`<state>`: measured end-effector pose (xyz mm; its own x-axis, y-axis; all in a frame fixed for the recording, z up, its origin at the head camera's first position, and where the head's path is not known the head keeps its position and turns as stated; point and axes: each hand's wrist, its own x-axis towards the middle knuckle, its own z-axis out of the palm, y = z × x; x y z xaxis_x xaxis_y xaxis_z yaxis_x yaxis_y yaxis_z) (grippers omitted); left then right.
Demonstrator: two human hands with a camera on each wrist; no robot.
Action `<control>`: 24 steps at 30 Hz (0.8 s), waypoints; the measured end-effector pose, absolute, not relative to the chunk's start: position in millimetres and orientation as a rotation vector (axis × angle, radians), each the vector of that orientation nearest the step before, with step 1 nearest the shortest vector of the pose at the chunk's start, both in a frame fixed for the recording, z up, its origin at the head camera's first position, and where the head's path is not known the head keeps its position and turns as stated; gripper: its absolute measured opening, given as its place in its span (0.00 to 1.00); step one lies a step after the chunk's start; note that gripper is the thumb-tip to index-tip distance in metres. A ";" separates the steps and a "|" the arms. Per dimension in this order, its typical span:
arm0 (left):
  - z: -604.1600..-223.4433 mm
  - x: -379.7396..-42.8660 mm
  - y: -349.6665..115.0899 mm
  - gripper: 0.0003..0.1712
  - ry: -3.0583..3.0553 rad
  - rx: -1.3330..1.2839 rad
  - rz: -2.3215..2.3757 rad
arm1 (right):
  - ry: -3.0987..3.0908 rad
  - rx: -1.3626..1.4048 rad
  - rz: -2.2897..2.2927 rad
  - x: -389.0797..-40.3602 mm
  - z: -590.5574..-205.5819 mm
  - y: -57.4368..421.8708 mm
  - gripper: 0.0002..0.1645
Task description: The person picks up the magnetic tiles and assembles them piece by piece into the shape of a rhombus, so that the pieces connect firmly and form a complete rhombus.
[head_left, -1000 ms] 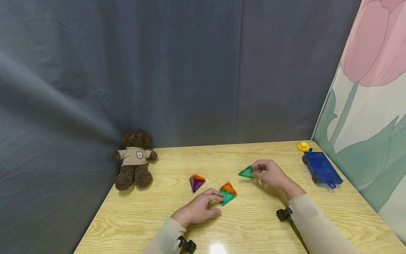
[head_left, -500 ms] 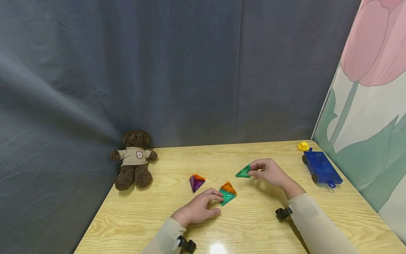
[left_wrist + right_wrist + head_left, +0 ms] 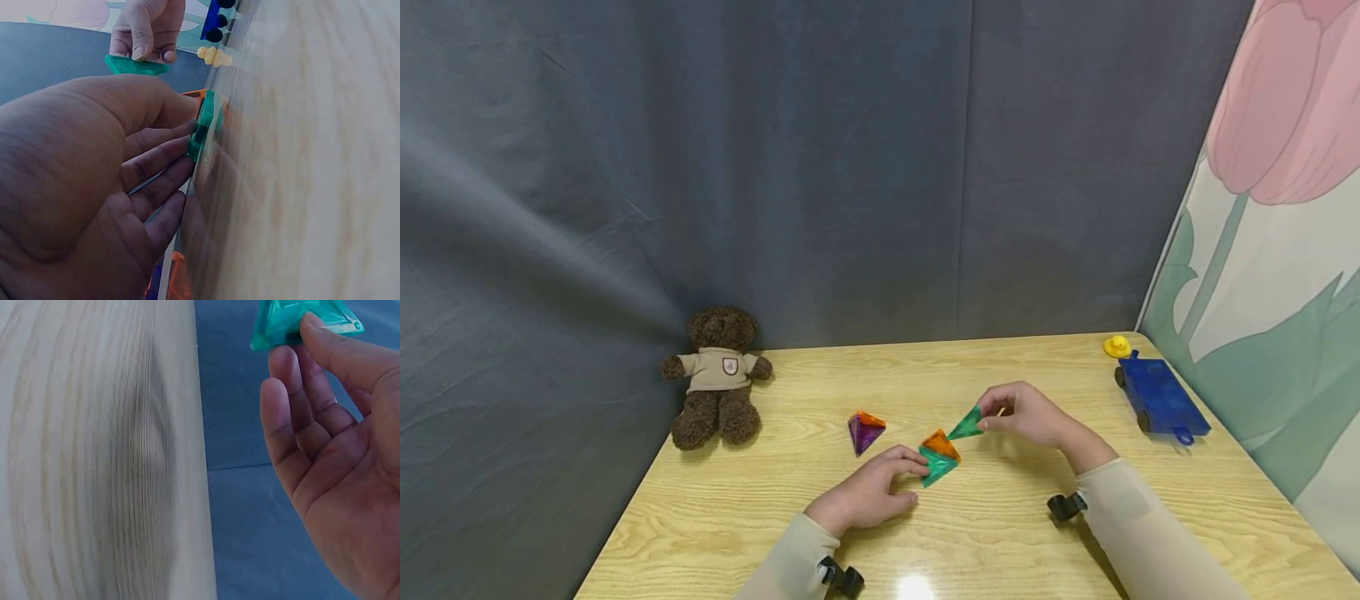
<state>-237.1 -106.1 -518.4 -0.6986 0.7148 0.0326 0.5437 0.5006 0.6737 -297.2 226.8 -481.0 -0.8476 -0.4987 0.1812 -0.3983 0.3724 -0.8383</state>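
My right hand [image 3: 1022, 412] pinches a see-through green triangular magnetic tile [image 3: 966, 423] between thumb and fingers, held above the table. In the right wrist view this green tile [image 3: 306, 322] sits at the fingertips, the other fingers loosely bent below. One corner points at an orange triangular tile [image 3: 942, 446] in the head view. Against that orange tile lies a second green triangular tile [image 3: 938, 467]. My left hand [image 3: 872, 492] rests its fingertips on this second green tile, thumb apart from it in the head view. A small purple-and-orange tile pyramid [image 3: 867, 433] stands farther left.
A brown teddy bear [image 3: 721, 379] in a beige shirt sits at the table's left edge. At the right are a blue wheeled toy base [image 3: 1163, 398] and a yellow rubber duck [image 3: 1117, 346]. A dark curtain [image 3: 865, 175] hangs behind the wooden table [image 3: 1000, 533].
My right hand has moved left and down with its green tile, closer to the orange tile, and the tile has tilted. My left hand has stayed at the second green tile.
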 end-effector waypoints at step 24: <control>-519.1 -237.8 -106.3 0.22 2.502 1.069 1.001 | 2.325 -0.971 -1.415 -286.5 -487.1 198.4 0.03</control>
